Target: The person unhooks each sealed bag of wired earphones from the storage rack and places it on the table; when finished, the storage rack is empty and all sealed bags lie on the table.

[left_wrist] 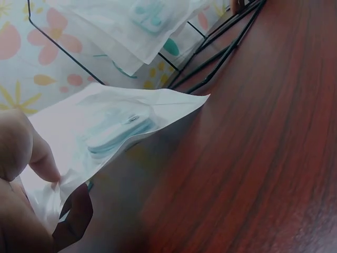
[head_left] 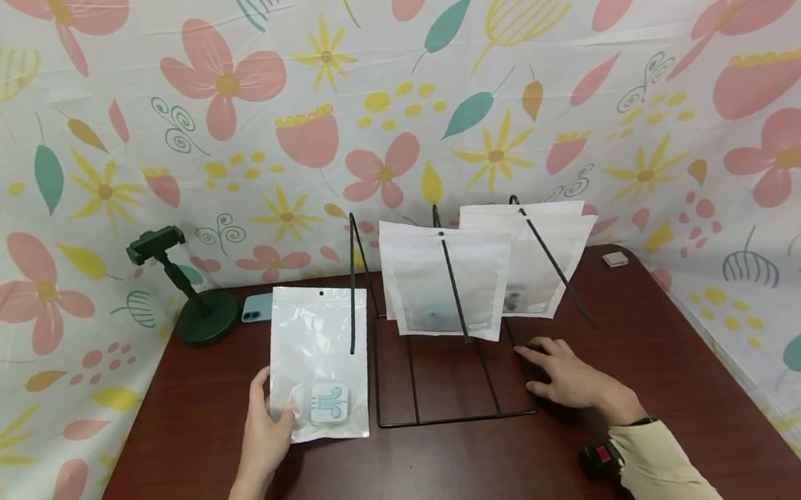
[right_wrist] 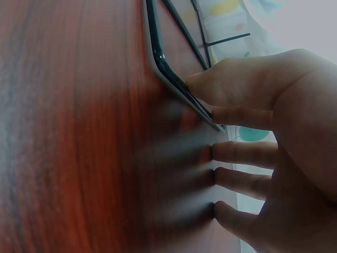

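My left hand [head_left: 265,436] grips the lower left edge of a white zip bag [head_left: 300,336], thumb in front. Through its clear front shows a square case of white wired earphones [head_left: 329,402]. The bag stands raised beside the left prong of a black wire display rack [head_left: 453,420]; its hang hole lies apart from the prong. Similar white bags [head_left: 447,278] hang on the middle prong, and more bags [head_left: 552,243] on the right one. My right hand [head_left: 575,376] rests on the rack's right base wire, thumb and index finger touching it, the other fingers extended to the tabletop.
A dark green phone stand [head_left: 206,317] is at the table's back left, with a light blue phone [head_left: 257,307] beside it. A small whitish square item [head_left: 615,259] lies at the back right corner. Flowered cloth [head_left: 384,82] hangs behind the reddish-brown table [head_left: 423,481].
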Action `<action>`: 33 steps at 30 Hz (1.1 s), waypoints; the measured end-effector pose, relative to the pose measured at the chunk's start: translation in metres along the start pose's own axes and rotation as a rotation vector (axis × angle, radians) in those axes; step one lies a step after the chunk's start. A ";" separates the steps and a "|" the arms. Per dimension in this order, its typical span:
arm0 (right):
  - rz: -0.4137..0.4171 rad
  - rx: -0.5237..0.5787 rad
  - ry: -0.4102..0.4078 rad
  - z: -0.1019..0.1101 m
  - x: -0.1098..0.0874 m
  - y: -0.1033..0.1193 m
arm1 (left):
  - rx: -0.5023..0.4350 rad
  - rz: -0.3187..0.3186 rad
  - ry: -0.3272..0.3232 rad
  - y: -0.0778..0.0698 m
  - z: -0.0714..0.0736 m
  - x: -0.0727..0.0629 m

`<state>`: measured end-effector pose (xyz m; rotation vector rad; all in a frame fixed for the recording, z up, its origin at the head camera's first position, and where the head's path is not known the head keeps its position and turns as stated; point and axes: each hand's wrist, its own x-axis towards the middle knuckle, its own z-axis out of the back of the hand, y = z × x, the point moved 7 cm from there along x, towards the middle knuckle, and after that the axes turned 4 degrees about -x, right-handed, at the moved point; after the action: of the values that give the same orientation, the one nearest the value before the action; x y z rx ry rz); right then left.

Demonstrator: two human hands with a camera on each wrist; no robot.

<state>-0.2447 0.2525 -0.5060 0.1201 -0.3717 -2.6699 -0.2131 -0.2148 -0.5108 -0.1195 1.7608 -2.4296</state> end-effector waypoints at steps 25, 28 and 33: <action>0.017 -0.019 -0.013 -0.001 0.001 -0.002 | 0.362 0.091 -0.052 0.001 -0.005 0.008; 0.014 -0.017 -0.013 -0.002 0.001 -0.003 | 0.383 0.092 -0.054 0.001 -0.006 0.009; 0.014 -0.002 -0.010 -0.001 0.000 -0.002 | 0.416 0.091 -0.061 0.001 -0.007 0.010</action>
<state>-0.2455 0.2540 -0.5076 0.1032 -0.3720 -2.6578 -0.2243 -0.2101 -0.5144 -0.0651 1.1753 -2.6292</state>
